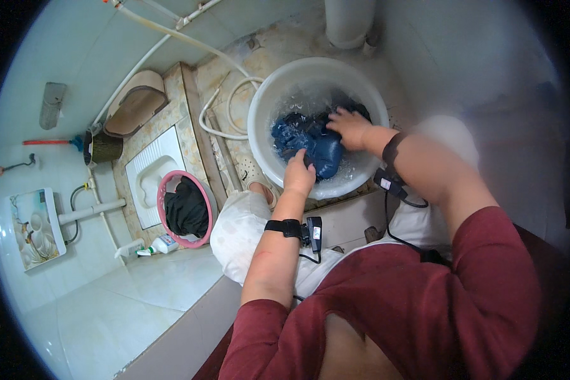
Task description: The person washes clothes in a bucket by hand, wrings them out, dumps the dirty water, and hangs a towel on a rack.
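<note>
A large white plastic basin stands on the floor before me, holding water and a wet blue garment. The fabric bulges above the water in shiny folds, and darker cloth lies at the far right of the basin. With thumb and fingers, my left hand grips the near edge of the blue garment. My right hand, slightly blurred, rests on the cloth with its fingers spread. Both forearms bear black straps with small cabled devices.
A pale hose loops left of the basin. Further left are a squat toilet, a pink-rimmed basket with dark cloth, bottles, a waste bin and a flush tank. A thick white pipe rises behind the basin.
</note>
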Demonstrator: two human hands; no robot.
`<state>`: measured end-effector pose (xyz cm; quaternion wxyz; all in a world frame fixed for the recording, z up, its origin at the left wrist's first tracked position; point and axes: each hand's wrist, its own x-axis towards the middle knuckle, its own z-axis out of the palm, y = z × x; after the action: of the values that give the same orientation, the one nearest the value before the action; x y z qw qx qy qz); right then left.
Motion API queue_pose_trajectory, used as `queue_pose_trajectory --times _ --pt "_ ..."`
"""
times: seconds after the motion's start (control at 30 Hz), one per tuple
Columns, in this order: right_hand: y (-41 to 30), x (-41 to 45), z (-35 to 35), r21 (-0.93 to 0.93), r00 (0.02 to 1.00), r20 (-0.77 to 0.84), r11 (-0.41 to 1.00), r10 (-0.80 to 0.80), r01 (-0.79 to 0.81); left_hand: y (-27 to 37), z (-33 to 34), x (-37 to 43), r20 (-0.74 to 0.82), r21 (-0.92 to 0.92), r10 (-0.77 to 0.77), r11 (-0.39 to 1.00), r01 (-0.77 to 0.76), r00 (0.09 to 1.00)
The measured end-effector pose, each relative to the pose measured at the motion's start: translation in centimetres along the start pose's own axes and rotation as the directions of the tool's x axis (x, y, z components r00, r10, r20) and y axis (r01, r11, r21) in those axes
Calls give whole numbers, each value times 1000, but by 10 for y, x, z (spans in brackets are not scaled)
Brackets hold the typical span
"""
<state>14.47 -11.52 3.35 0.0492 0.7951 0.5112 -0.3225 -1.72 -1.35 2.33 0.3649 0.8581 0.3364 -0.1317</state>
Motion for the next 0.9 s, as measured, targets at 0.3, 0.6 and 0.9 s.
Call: queue_pose_trajectory --times 0.3,0.6,0.9 --pt "-15 18 46 -195 801 591 981 97 25 -25 25 19 485 245 120 932 -266 866" --pt "-18 -4 -56 473 900 -421 874 116 109 4 -14 21 -431 -337 14 925 -175 902" --pt "-12 -17 -25 64 963 267 997 35 -54 -16 18 0 270 -48 218 976 -213 938"
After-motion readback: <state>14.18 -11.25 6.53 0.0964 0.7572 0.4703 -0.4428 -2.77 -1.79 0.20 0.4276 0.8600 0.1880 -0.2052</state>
